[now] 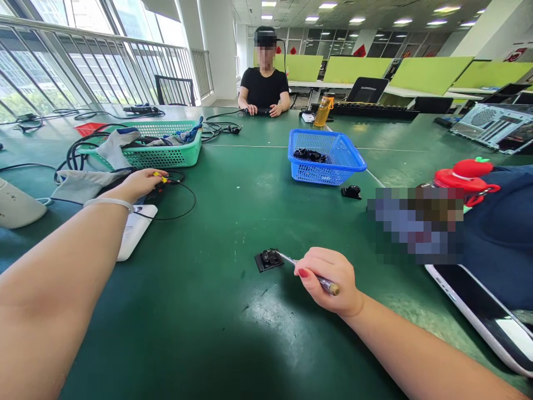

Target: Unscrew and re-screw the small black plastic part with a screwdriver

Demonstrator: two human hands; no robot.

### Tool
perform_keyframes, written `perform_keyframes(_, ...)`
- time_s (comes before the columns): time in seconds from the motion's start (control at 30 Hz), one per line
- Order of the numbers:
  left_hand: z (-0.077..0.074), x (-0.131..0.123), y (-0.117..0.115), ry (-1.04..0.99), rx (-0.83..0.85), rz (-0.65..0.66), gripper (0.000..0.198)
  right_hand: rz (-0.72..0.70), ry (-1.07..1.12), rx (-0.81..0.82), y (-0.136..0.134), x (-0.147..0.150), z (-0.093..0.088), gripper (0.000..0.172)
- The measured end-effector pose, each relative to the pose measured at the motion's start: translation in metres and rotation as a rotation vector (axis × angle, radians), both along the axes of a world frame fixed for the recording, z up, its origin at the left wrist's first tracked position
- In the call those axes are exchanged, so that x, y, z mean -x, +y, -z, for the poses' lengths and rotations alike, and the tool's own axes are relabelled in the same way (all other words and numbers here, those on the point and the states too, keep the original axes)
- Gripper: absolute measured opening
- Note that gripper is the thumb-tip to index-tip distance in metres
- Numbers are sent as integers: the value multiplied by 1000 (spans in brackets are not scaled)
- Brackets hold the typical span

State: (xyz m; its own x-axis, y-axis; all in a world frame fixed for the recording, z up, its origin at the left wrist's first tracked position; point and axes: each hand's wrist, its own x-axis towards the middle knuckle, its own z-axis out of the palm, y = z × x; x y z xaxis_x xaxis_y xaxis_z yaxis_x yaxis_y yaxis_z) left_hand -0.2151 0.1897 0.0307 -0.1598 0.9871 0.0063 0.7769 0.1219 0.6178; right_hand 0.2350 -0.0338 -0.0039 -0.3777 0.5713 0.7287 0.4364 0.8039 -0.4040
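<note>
My right hand [328, 278] is closed around a slim silver, pen-like tool [325, 283] with a brownish end. Its thin tip meets a small black part [270, 258] with a square base, lying on the green table. Stretched forward at the left, my left hand [139, 184] has its fingertips closed on a small yellow piece [160, 177]. A thin black cable [189, 208] loops out beside these fingers. Under my left wrist lies a white, rounded device [139, 225], partly covered by my forearm. What the yellow piece belongs to is unclear.
A green basket [166, 155] with gloves and cables stands back left. The blue basket [328, 176] contains black parts, with another black part [352, 192] beside it. A phone [487, 311] and dark cloth lie right. Across the table [233, 222] sits a person [264, 83].
</note>
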Motion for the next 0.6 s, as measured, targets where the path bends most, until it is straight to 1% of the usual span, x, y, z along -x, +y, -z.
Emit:
perform_keyframes(0.1, -14, -2, -8, -64, 68, -26, 69, -8, 5, -6, 0, 0, 0, 34)
perform_keyframes(0.17, -22, -1, -13, -48, 103, -37, 72, -7, 1, -9, 0, 0, 0, 35)
perform_keyframes(0.2, -26, 0, -15, -15, 123, -13, 74, -4, 1, -12, 0, 0, 0, 36)
perform_keyframes(0.27, -30, 0, -23, 76, 186, 118, 75, 3, 4, -23, -1, 0, 0, 36)
perform_keyframes(0.33, -30, -2, -35, 208, 282, 279, 68, 7, 5, -33, -2, 0, 1, 36)
perform_keyframes(0.37, -28, -3, -42, 308, 324, 329, 62, 8, 4, -37, -2, 0, 1, 36)
perform_keyframes(0.4, -26, -5, -50, 442, 339, 351, 55, 7, 1, -41, -2, 0, 1, 36)
perform_keyframes(0.47, -22, -8, -65, 693, 275, 369, 39, 8, -4, -51, -3, 1, 0, 36)
perform_keyframes(0.5, -20, -9, -71, 782, 224, 378, 32, 9, -5, -58, -3, 1, -1, 36)
perform_keyframes(0.6, -18, -9, -82, 901, 127, 403, 22, 8, 6, -79, -4, 2, -2, 35)
